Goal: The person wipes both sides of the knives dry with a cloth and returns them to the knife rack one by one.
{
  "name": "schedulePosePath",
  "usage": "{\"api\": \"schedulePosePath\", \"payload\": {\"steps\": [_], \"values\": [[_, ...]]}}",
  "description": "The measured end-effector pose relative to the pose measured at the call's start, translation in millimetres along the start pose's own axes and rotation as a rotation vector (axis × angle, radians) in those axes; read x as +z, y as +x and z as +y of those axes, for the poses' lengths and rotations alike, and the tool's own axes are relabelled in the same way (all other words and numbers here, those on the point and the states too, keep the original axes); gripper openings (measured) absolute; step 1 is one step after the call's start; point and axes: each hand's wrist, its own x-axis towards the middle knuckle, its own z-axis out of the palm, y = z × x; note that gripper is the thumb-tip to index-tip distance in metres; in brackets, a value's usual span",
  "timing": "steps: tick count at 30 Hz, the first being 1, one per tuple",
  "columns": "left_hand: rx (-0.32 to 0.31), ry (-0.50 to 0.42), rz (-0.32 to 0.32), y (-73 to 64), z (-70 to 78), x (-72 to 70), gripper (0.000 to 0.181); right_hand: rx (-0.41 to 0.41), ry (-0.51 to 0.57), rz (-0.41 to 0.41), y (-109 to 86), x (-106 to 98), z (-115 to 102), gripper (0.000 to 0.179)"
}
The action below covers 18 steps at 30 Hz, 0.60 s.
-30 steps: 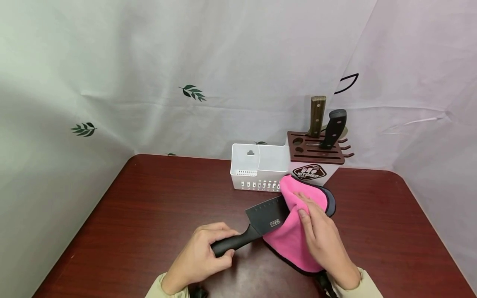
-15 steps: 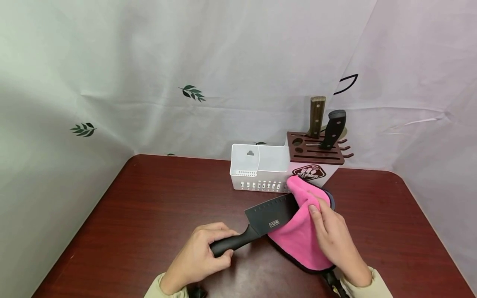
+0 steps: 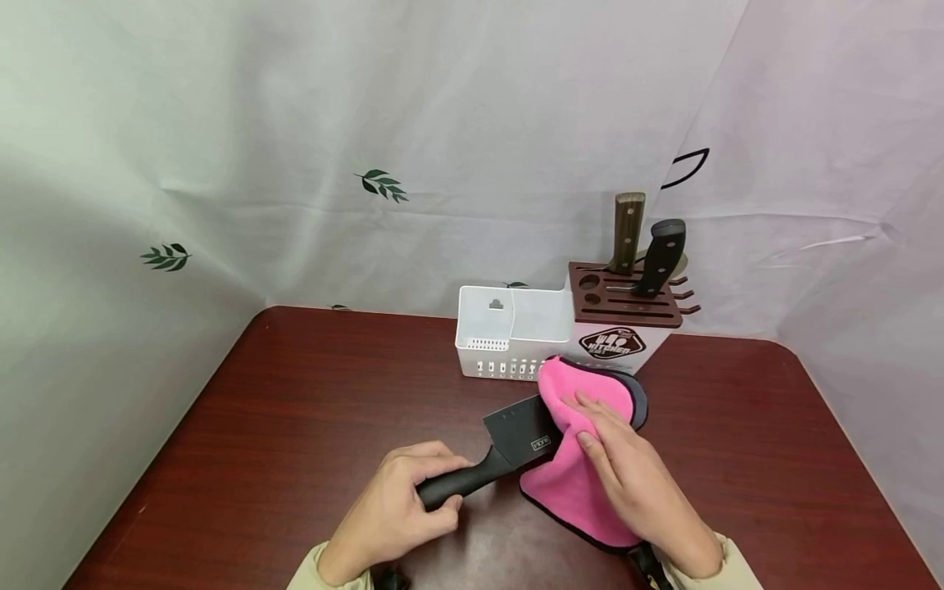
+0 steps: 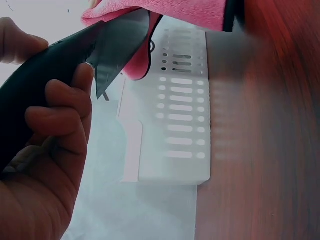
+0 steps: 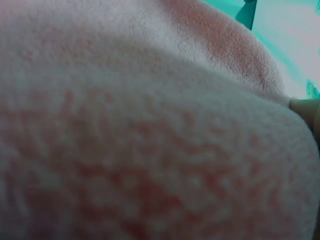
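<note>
My left hand [image 3: 401, 500] grips the black handle of a cleaver [image 3: 519, 436], whose broad dark blade points up and to the right. The left wrist view shows the curled fingers [image 4: 65, 107] round that handle. A pink cloth [image 3: 583, 492] with black edging and a grey back is folded over the far end of the blade, hiding it. On the cloth lies my right hand [image 3: 637, 475], thumb on the near side, pinching it against the blade. In the right wrist view the cloth [image 5: 150, 140] fills nearly everything and covers most of that hand.
Behind the hands stands a white perforated rack [image 3: 501, 356] joined to a knife block with a brown slotted top [image 3: 612, 307]. A wooden-handled knife [image 3: 628, 233] and a black-handled knife [image 3: 662, 258] stand in its slots. The reddish-brown table [image 3: 332, 393] meets a pale curtain behind.
The right hand and cloth slid right along the blade, uncovering more of it, then came back left and cover more of it now. The left hand and cleaver have hardly moved.
</note>
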Motion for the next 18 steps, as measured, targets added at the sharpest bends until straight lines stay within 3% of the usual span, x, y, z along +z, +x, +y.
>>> {"api": "schedulePosePath", "payload": {"steps": [10, 14, 18], "values": [[-0.010, 0.001, -0.003, 0.2, 0.1, 1.7, 0.040, -0.125, 0.046, -0.003, -0.6, 5, -7, 0.045], [0.038, 0.002, 0.002, 0.5, -2.0, 3.0, 0.040, -0.208, 0.075, -0.020, 0.2, 9, -10, 0.047], [0.061, 0.005, 0.010, 0.4, -3.2, 4.3, 0.039, -0.231, 0.089, -0.046, -0.9, 14, -13, 0.047]]}}
